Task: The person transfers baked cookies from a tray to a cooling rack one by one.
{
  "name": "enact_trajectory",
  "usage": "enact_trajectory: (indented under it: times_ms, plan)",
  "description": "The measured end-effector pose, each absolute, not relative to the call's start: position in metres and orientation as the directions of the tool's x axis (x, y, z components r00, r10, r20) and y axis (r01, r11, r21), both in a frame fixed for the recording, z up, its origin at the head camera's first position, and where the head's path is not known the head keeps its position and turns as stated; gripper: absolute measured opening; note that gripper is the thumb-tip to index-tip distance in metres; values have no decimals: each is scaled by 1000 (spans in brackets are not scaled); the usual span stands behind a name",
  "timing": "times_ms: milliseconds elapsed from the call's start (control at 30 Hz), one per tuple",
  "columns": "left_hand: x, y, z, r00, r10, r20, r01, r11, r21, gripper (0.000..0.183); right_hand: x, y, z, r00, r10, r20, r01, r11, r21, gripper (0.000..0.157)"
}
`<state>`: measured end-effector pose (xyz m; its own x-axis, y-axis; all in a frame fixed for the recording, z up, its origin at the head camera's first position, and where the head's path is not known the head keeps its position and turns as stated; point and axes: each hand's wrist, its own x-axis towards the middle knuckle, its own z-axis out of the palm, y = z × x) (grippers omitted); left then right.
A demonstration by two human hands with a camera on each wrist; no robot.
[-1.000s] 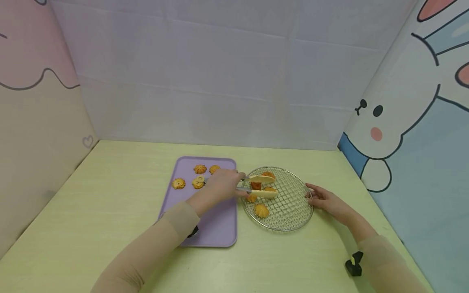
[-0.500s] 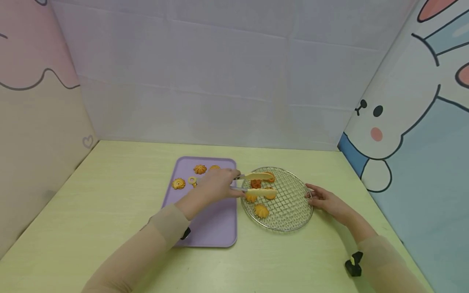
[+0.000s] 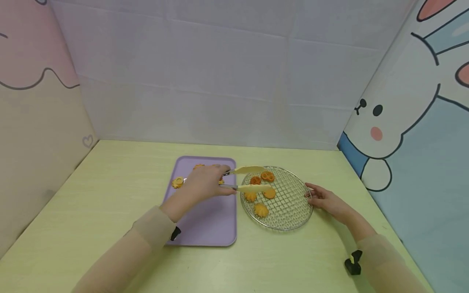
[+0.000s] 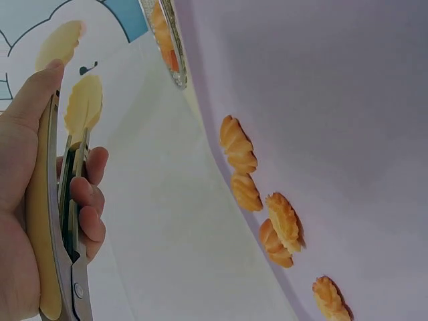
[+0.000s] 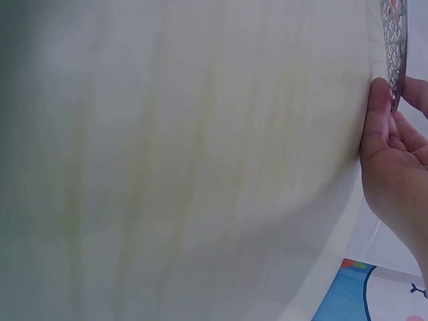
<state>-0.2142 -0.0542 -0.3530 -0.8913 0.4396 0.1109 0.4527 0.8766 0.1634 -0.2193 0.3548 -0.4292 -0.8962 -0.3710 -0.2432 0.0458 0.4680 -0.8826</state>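
Observation:
My left hand (image 3: 203, 182) grips yellow-tipped tongs (image 3: 253, 188) above the right edge of a purple tray (image 3: 216, 228). The tips of the tongs reach over a round wire rack (image 3: 289, 203) and stand apart, with nothing between them in the left wrist view. Several golden cookies lie on the rack's left part, among them a ridged cookie (image 3: 261, 210) and a smooth round cookie (image 3: 269, 193). On the tray are more cookies (image 3: 178, 182), partly hidden by my left hand; several show in the left wrist view. My right hand (image 3: 326, 201) pinches the rack's right rim between thumb and fingers.
Tray and rack lie side by side on a pale yellow-green table (image 3: 110, 195). A white cloth wall (image 3: 220, 101) stands at the back, with a cartoon-printed panel (image 3: 421, 142) on the right and another on the left.
My left hand has moved left with the tongs, from over the rack's cookies back toward the tray. A round cookie under the tongs now lies uncovered on the rack. The right hand stays put.

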Motion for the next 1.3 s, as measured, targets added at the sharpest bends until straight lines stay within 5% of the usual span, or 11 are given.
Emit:
enact_trajectory:
  times_ms: [333,800,1300]
  plan:
    - [-211,-78,-348,-890,414,192,452,857,248,57,-220,355,-429,-896,-372,-241,41,473,-880,67]
    - [-199,-110,-336,-894,347,285,403,900,168,81,-219,355,-428,-897,-367,-246,44,479,-877,66]
    - [-193,-151,-341,-855,326,404,412,899,147,79,-219,355,-428,-901,-356,-248,47,489,-871,66]
